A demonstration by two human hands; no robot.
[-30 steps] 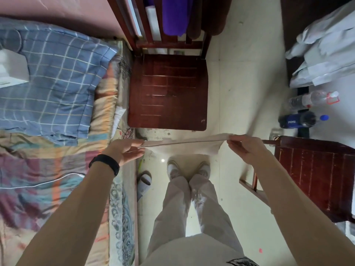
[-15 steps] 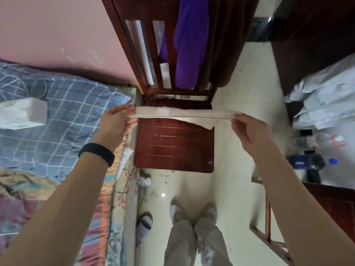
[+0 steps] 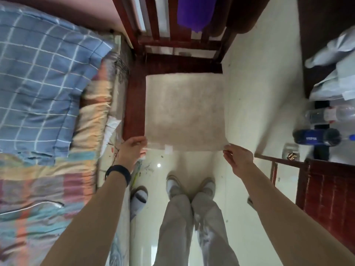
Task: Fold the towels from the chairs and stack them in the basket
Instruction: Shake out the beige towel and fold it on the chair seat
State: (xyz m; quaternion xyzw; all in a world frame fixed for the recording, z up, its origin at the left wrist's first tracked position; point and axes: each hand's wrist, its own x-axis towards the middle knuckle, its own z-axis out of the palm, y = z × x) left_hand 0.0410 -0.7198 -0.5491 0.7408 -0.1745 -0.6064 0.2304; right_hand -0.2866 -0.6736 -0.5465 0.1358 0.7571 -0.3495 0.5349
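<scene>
Towel point(image 3: 184, 112) corners pinched, left hand point(image 3: 132, 149), right hand point(image 3: 239, 160)

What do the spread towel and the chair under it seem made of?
The towel looks like soft napped cloth, perhaps terry or microfibre: matte beige, fuzzy surface. The chair looks like dark red-brown wood with a slight varnish sheen.
</scene>
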